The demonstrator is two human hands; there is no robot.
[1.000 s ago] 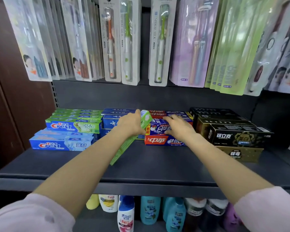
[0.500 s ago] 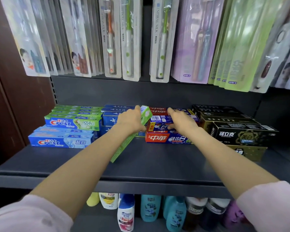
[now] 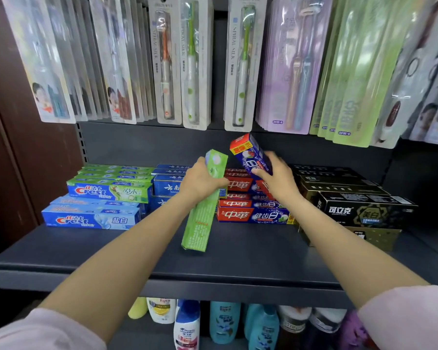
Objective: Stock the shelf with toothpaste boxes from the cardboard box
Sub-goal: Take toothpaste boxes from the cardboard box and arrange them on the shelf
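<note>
My left hand (image 3: 200, 181) grips a long green toothpaste box (image 3: 202, 210), held tilted above the dark shelf (image 3: 238, 258) in front of the stacks. My right hand (image 3: 276, 179) holds a red and purple toothpaste box (image 3: 249, 154), lifted with its end pointing up and back, over the stack of red and purple boxes (image 3: 250, 214). The cardboard box is not in view.
Green and blue Crest boxes (image 3: 96, 205) are stacked at the left, dark blue boxes (image 3: 167, 185) behind my left hand, black and gold boxes (image 3: 359, 210) at the right. Packaged toothbrushes (image 3: 192, 61) hang above. Shampoo bottles (image 3: 187, 324) stand on the shelf below.
My right hand has lifted a red and purple box off its stack and tipped it upward. My left hand has raised the green box slightly.
</note>
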